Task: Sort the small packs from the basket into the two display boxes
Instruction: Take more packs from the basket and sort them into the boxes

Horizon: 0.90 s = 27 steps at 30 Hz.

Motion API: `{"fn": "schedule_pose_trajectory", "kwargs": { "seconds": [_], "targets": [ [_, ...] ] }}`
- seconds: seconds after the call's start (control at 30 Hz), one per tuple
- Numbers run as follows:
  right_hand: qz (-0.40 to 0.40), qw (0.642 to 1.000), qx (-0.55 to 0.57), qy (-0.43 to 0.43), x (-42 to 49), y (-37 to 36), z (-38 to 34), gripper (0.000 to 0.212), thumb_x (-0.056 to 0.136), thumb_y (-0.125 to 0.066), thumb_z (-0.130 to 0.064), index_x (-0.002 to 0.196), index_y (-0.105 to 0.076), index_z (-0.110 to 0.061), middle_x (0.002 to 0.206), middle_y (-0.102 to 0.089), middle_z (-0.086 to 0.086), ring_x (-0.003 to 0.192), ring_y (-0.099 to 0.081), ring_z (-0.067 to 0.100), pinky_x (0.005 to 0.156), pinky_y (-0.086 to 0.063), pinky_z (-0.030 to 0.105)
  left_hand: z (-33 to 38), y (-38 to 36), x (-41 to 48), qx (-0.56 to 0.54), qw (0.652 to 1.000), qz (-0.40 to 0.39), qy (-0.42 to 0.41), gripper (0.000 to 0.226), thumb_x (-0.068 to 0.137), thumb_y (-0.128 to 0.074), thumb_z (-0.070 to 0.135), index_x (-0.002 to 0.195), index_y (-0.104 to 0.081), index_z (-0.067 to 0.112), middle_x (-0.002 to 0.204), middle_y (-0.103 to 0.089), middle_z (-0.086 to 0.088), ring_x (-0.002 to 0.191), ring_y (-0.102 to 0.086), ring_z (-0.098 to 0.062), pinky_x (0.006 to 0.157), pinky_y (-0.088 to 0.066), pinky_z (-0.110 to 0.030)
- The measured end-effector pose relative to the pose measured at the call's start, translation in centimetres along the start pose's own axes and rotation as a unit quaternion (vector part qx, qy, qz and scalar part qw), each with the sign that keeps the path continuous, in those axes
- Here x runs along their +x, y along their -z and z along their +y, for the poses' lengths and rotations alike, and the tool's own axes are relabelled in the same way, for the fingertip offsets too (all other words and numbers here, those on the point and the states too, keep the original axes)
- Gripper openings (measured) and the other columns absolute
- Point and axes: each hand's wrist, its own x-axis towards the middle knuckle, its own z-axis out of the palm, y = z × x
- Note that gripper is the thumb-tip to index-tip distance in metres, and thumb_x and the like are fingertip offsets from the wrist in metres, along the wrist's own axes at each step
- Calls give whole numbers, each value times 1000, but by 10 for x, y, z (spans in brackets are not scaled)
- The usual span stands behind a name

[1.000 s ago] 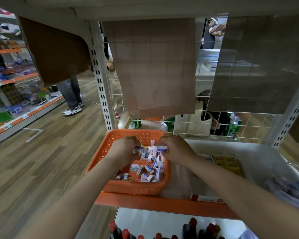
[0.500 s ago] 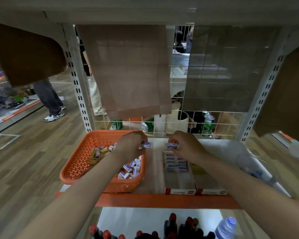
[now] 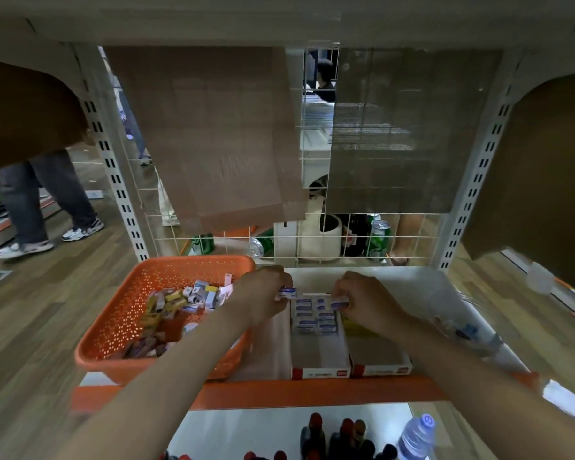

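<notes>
An orange perforated basket (image 3: 120, 313) stands on the shelf at the left, with several small yellow and white-blue packs in it. Right of it stand two display boxes side by side. The left display box (image 3: 319, 356) holds rows of white-blue packs at its far end. The right display box (image 3: 379, 358) shows some yellow at its far end. My left hand (image 3: 263, 298) pinches a white-blue pack (image 3: 287, 292) over the left box's far left corner. My right hand (image 3: 367, 302) pinches another white-blue pack (image 3: 339, 302) above the far end of the boxes.
The shelf's orange front edge (image 3: 279, 393) runs below the boxes. A wire grid back (image 3: 312, 240) with hanging mats closes the rear, cans behind it. Clear plastic packaging (image 3: 462, 323) lies at the right. Bottles (image 3: 332, 439) stand on the lower shelf. A person's legs (image 3: 44, 207) are in the left aisle.
Both hands have left the basket with a pack each and moved right to the far end of the display boxes. The view has swung right.
</notes>
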Motion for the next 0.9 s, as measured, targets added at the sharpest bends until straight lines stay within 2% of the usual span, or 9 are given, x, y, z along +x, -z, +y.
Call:
{"fn": "schedule_pose_trajectory", "kwargs": {
  "seconds": [0.07, 0.2, 0.3, 0.4, 0.47, 0.6, 0.77, 0.9],
  "targets": [
    [-15, 1000, -6, -13, 0, -12, 1, 18, 80, -71, -24, 98, -68, -22, 100, -60, -5, 94, -60, 18, 81, -49, 32, -1, -4, 0, -13, 1000, -10, -5, 25, 88, -56, 24, 112, -62, 22, 114, -58, 3, 106, -54, -14, 71, -31, -19],
    [-28, 998, -43, -25, 0, -26, 2, 28, 83, -68, -29, 110, -66, -23, 113, -63, -7, 101, -60, 12, 83, -41, 24, -5, -11, 1, -22, 1000, -17, -12, 20, 87, -56, 24, 105, -64, 21, 107, -59, 2, 100, -55, -15, 71, -38, -23],
    [-28, 999, -13, -37, 4, -35, 5, 27, 85, -68, -25, 112, -65, -20, 117, -63, -4, 105, -60, 11, 85, -42, 18, -9, -16, 3, -29, 999, -19, -9, 18, 86, -56, 24, 102, -65, 20, 104, -60, 3, 96, -56, -14, 73, -42, -23],
    [-34, 999, 2, -34, 8, -43, 6, 24, 85, -67, -23, 109, -69, -18, 114, -66, -3, 103, -61, 10, 88, -43, 16, -11, -20, 5, -37, 999, -20, -8, 18, 86, -57, 24, 102, -65, 20, 103, -60, 3, 94, -56, -13, 73, -44, -23],
    [-45, 999, 16, -26, 8, -48, 5, 18, 86, -67, -23, 102, -70, -18, 107, -69, -2, 97, -63, 9, 92, -48, 22, -11, -22, 5, -38, 999, -21, -10, 19, 87, -57, 24, 103, -66, 20, 104, -60, 2, 95, -57, -14, 74, -45, -24],
    [-32, 999, 23, 1, 6, -52, 7, 12, 86, -66, -23, 95, -71, -18, 100, -70, -4, 87, -62, 5, 80, -45, 14, -11, -27, 5, -44, 999, -22, -9, 20, 87, -58, 24, 105, -65, 20, 107, -60, 2, 98, -56, -14, 75, -43, -22],
    [-15, 1000, 12, 16, 5, -53, 5, 13, 84, -68, -26, 96, -72, -20, 99, -70, -5, 86, -62, 8, 82, -50, 22, -9, -29, 5, -49, 998, -24, -7, 21, 86, -58, 24, 106, -65, 19, 109, -60, 1, 101, -56, -15, 75, -41, -22],
    [-12, 1000, 11, 8, 8, -51, -4, 31, 80, -72, -33, 107, -67, -20, 107, -62, -5, 96, -58, 13, 88, -46, 29, -7, -29, 3, -56, 998, -20, -6, 20, 86, -59, 23, 104, -66, 18, 107, -61, 0, 100, -56, -16, 72, -39, -22]
  ]
}}
